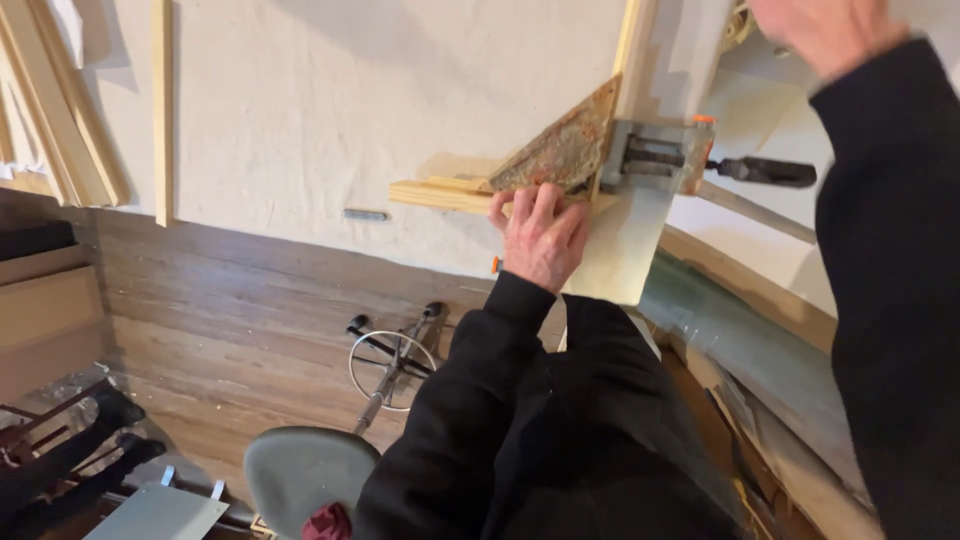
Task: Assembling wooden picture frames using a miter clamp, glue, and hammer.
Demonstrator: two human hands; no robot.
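- The left hand (541, 235) lies flat, palm down, fingers close together and pressed onto the lower edge of a worn triangular wooden block (560, 152); it pinches nothing.
- The triangular block sits in the inside corner where two pale wooden strips meet: a horizontal strip (440, 193) running left from under the fingers, and an upright strip (634, 50) rising toward the top of the view.
- A bar clamp (660, 157) with a grey metal jaw and an orange tip grips the upright strip just beside the block; its black handle (768, 172) points to the right.
- All of this rests near the edge of the desk (330, 100), which is covered with an off-white sheet.
- The right hand (825, 30) is raised at the top right, blurred and partly cut by the edge of the view; I cannot tell whether it is spread or closed, and nothing shows in it.
- More wooden strips (162, 100) lie on the left part of the desk, well apart from the hands.
- Below the desk edge are a wooden floor (220, 310) and a grey stool (305, 465) with a round metal footring (392, 370).
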